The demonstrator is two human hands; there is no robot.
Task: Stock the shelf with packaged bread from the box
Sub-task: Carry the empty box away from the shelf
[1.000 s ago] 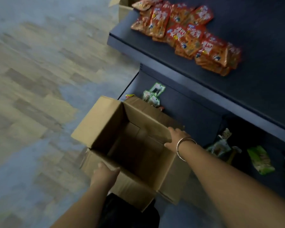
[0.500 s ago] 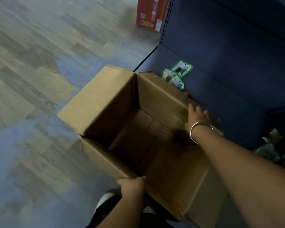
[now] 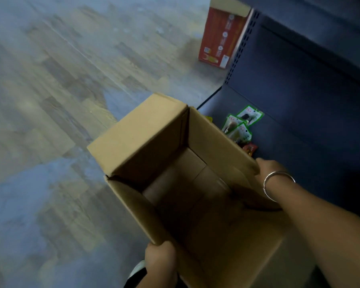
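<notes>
An open brown cardboard box (image 3: 146, 140) fills the middle of the view, its flaps up, and I see only bare cardboard inside it. My left hand (image 3: 160, 258) grips the box's near wall at the bottom edge of the view. My right hand (image 3: 268, 169), with a silver bangle on the wrist, holds the flap on the shelf side. No packaged bread shows anywhere in this frame. The dark blue shelf (image 3: 299, 113) stands to the right of the box.
Several small green snack packets (image 3: 240, 124) and a red one (image 3: 249, 149) lie on the low shelf just beyond the box. A tall red carton (image 3: 220, 38) stands on the wood-pattern floor (image 3: 50, 121) at the shelf's end.
The view has dropped from the upper shelf with orange packets to the box and low shelf. The box now looks closer, and both hands have stayed on its walls.
</notes>
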